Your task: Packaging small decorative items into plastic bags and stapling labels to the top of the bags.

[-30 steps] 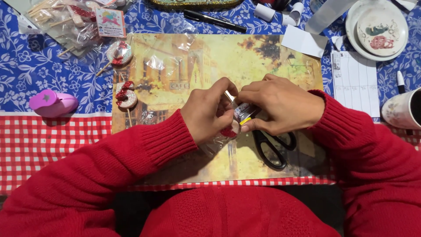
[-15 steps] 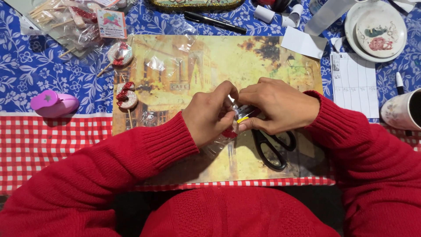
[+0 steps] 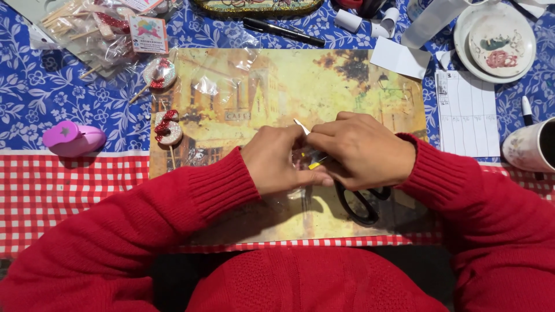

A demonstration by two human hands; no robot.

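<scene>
Hands pressed closer than before, left hand (image 3: 277,164) and right hand (image 3: 361,151) both grasping small clear packet (image 3: 306,163), black scissors (image 3: 358,202) unmoved

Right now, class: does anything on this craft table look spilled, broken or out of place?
Nothing is spilled or broken. The scissors lie half under the right hand, near the left hand. Empty clear wrappers lie loose on the picture mat.
</scene>
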